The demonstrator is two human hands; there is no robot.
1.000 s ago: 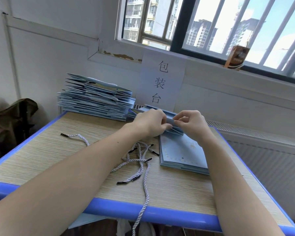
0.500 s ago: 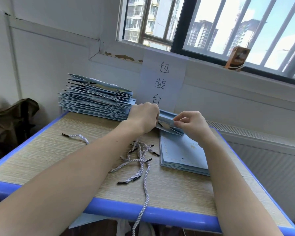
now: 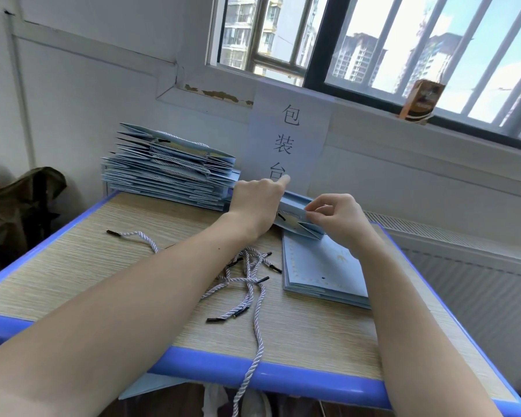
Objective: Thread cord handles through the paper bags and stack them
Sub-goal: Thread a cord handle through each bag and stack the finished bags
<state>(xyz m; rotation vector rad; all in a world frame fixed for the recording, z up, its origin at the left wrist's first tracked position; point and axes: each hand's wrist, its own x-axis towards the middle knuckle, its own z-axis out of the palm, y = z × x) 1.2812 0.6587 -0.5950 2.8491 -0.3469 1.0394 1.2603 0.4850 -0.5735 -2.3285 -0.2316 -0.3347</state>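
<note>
Both hands work 1 pale blue bag [image 3: 298, 219] at the table's [image 3: 73, 275] far edge, raised over a flat pile [image 3: 322, 272]. The right hand [image 3: 340, 218] pinches its folded side; the left hand [image 3: 257, 203] grips its other end — forefinger straight. Loose cords [image 3: 247, 278] lie near — the threaded stack [image 3: 169, 167] stands far left.

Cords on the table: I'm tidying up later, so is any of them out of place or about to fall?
Yes. One cord trails over the table's blue front edge and hangs below it. Another cord lies alone, left of the tangled pile of cords. Nothing looks damaged.
</note>
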